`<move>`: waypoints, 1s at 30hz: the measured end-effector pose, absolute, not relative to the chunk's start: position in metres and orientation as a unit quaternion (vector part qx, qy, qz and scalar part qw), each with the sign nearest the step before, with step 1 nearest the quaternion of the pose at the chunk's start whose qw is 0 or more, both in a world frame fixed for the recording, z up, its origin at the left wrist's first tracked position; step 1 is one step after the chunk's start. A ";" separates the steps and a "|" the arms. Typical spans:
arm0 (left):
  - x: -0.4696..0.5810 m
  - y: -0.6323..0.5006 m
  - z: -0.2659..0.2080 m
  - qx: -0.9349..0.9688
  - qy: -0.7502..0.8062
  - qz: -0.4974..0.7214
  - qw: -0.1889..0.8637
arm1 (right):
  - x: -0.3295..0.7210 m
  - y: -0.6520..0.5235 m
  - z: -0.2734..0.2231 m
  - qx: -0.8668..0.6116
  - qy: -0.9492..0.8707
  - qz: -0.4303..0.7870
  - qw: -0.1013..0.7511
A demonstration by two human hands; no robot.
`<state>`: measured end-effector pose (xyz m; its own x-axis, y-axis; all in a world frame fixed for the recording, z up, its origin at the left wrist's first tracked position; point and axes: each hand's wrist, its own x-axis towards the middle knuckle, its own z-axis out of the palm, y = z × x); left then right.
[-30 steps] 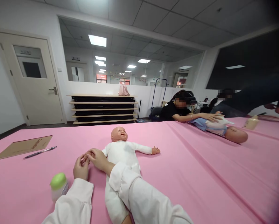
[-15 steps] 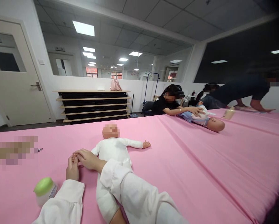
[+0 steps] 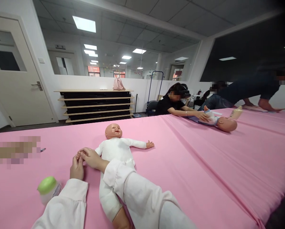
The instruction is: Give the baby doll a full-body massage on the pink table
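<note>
A baby doll (image 3: 117,152) in a white suit lies on its back on the pink table cover (image 3: 192,184), head away from me. One of its arms stretches out to the right; the other reaches left, into my hands. My left hand (image 3: 77,168) is closed around that doll's hand from the left. From the other side, my right hand (image 3: 92,158) has its fingers pressed on the same small hand, which they mostly hide. My right sleeve crosses over the doll's lower body. To the left of my left forearm stands a jar with a green lid (image 3: 47,186).
Across the table a person (image 3: 177,101) in black leans over another doll (image 3: 227,124), near a beige bottle (image 3: 236,112). Farther right, a person in dark clothes (image 3: 244,90) bends over the table. A pen tip (image 3: 43,149) shows beside a blurred patch at left.
My hands keep their hold on the doll's hand with little visible movement. The camera view has shifted slightly. Across the table, the other doll appears farther right.
</note>
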<state>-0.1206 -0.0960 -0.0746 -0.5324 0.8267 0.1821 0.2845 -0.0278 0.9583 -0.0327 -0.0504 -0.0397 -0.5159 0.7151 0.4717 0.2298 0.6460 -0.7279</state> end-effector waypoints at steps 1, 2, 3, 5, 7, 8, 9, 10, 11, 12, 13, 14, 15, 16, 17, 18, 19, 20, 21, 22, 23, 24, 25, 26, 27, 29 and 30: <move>-0.122 -0.095 -0.076 0.418 0.649 0.587 0.245 | -0.032 -0.051 -0.040 -0.279 -0.824 0.298 0.393; -0.123 -0.094 -0.078 0.414 0.638 0.596 0.257 | -0.032 -0.051 -0.041 -0.272 -0.832 0.290 0.386; -0.124 -0.093 -0.080 0.410 0.631 0.603 0.266 | -0.032 -0.052 -0.041 -0.269 -0.839 0.282 0.380; -0.126 -0.090 -0.082 0.403 0.625 0.607 0.278 | -0.032 -0.052 -0.042 -0.271 -0.849 0.265 0.367; -0.129 -0.088 -0.085 0.400 0.624 0.605 0.291 | -0.032 -0.052 -0.041 -0.272 -0.858 0.249 0.359; -0.130 -0.086 -0.086 0.399 0.620 0.606 0.299 | -0.032 -0.052 -0.041 -0.271 -0.859 0.244 0.359; -0.131 -0.085 -0.087 0.400 0.615 0.608 0.304 | -0.032 -0.052 -0.041 -0.271 -0.858 0.244 0.362; -0.132 -0.084 -0.088 0.404 0.607 0.611 0.309 | -0.032 -0.052 -0.040 -0.272 -0.854 0.248 0.368; -0.133 -0.082 -0.090 0.410 0.597 0.614 0.314 | -0.032 -0.052 -0.040 -0.276 -0.846 0.258 0.376; -0.134 -0.081 -0.091 0.420 0.582 0.619 0.320 | -0.032 -0.051 -0.040 -0.282 -0.836 0.272 0.386; -0.134 -0.081 -0.092 0.430 0.565 0.623 0.327 | -0.033 -0.050 -0.040 -0.288 -0.823 0.290 0.395; -0.135 -0.080 -0.093 0.440 0.550 0.626 0.334 | -0.033 -0.050 -0.041 -0.293 -0.809 0.313 0.403; -0.135 -0.080 -0.093 0.448 0.540 0.627 0.339 | -0.033 -0.049 -0.041 -0.296 -0.793 0.339 0.410; -0.135 -0.081 -0.093 0.453 0.536 0.627 0.338 | -0.034 -0.049 -0.042 -0.295 -0.778 0.367 0.415; -0.134 -0.082 -0.093 0.454 0.540 0.626 0.333 | -0.034 -0.048 -0.042 -0.293 -0.763 0.395 0.419; -0.134 -0.082 -0.092 0.451 0.549 0.623 0.327 | -0.034 -0.048 -0.043 -0.289 -0.750 0.422 0.420; -0.133 -0.083 -0.091 0.447 0.556 0.621 0.323 | -0.034 -0.047 -0.044 -0.285 -0.738 0.447 0.417; -0.132 -0.084 -0.090 0.440 0.563 0.621 0.321 | -0.034 -0.047 -0.044 -0.280 -0.731 0.468 0.411; -0.131 -0.085 -0.089 0.432 0.567 0.622 0.323 | -0.033 -0.047 -0.045 -0.274 -0.730 0.479 0.402; -0.131 -0.085 -0.088 0.425 0.570 0.623 0.326 | -0.033 -0.047 -0.045 -0.269 -0.738 0.478 0.392; -0.131 -0.085 -0.087 0.419 0.572 0.624 0.328 | -0.032 -0.047 -0.044 -0.264 -0.754 0.462 0.384; -0.130 -0.085 -0.086 0.416 0.575 0.626 0.325 | -0.030 -0.047 -0.044 -0.259 -0.776 0.434 0.377; -0.131 -0.086 -0.085 0.414 0.579 0.626 0.319 | -0.029 -0.047 -0.043 -0.256 -0.799 0.397 0.371; -0.131 -0.086 -0.084 0.411 0.586 0.624 0.313 | -0.028 -0.048 -0.042 -0.253 -0.820 0.360 0.365; -0.131 -0.086 -0.084 0.406 0.594 0.622 0.308 | -0.028 -0.049 -0.041 -0.252 -0.837 0.328 0.358; -0.131 -0.086 -0.084 0.398 0.608 0.614 0.308 | -0.027 -0.050 -0.040 -0.251 -0.857 0.290 0.344; -0.131 -0.086 -0.084 0.395 0.611 0.612 0.309 | -0.028 -0.050 -0.040 -0.251 -0.861 0.281 0.342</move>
<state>-0.1311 -0.0858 -0.0840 -0.4964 0.8616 0.1058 0.1051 -0.0614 0.9926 -0.0275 -0.0503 -0.0397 -0.6404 0.6245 0.4470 0.2410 0.7160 -0.6551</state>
